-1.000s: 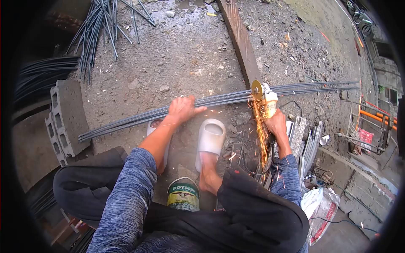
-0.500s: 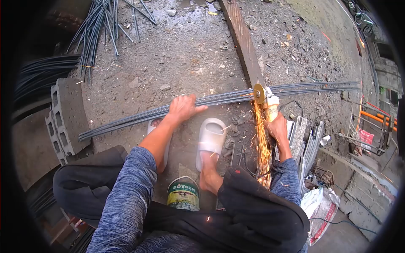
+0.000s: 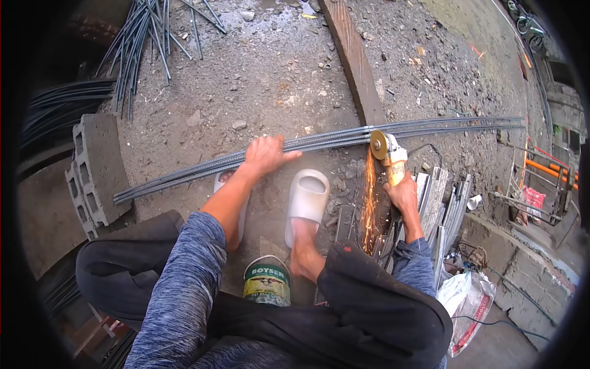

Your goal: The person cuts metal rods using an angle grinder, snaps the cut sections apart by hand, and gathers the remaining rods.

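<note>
A bundle of long steel bars [image 3: 209,165] runs across the view, its left end by a hollow concrete block [image 3: 101,169]. My left hand [image 3: 265,154] is wrapped over the bars left of centre, its thumb pointing right. In my right hand [image 3: 402,189] is an angle grinder [image 3: 393,161], gripped by its body. The grinder's round disc [image 3: 378,144] is at the lower edge of the bars, near a wooden beam [image 3: 353,61]. Orange sparks [image 3: 369,209] stream down from the disc.
Cut bars [image 3: 144,49] lie at the upper left, above a stack of dark bars [image 3: 67,111]. A paint can [image 3: 267,281] stands between my legs, near my slippered foot [image 3: 307,203]. Metal profiles [image 3: 435,203] and a plastic sack [image 3: 470,313] lie at the right.
The grinder and my right hand have shifted slightly right and down, toward me. The spark stream has become thinner. My left hand has stayed on the bars.
</note>
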### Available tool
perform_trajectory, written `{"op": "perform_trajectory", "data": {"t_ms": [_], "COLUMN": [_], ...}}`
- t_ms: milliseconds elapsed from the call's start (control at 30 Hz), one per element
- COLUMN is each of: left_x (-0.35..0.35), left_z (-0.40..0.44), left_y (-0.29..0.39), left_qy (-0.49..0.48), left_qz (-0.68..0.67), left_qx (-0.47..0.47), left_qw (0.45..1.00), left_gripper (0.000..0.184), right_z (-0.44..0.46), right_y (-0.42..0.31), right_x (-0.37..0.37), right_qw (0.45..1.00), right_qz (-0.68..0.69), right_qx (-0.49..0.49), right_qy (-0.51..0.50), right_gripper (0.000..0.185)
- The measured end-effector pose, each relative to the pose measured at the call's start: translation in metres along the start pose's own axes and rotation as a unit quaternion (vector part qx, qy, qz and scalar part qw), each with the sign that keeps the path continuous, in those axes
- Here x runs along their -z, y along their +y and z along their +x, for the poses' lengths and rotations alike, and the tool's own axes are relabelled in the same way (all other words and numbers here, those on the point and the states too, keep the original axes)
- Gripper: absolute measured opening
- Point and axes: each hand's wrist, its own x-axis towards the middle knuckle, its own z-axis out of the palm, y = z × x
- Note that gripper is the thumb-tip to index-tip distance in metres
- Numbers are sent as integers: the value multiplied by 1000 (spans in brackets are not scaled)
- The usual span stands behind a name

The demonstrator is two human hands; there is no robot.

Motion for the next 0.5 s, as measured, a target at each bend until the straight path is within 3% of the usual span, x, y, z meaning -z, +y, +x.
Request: {"op": "perform_trajectory", "data": {"t_ms": [167,267,500], "left_x": [-9,6,6], "left_z": [1,-1,-1], "left_y": [-5,3,3], "left_qy": [37,-21,-18], "left_qz": [7,15,20], "left_qx": [-16,7,5], "left_qw": [999,1000,1000], "left_gripper": [78,78,78], "right_z": [13,21,31], "right_y": [-5,-21,-29], "right_x": [-3,5,9], "right_qw": [1000,1000,1000], "right_qz": [12,18,13], "right_qx": [4,-3,1], "right_qy": [-5,-1,2], "right_gripper": [54,54,56]}}
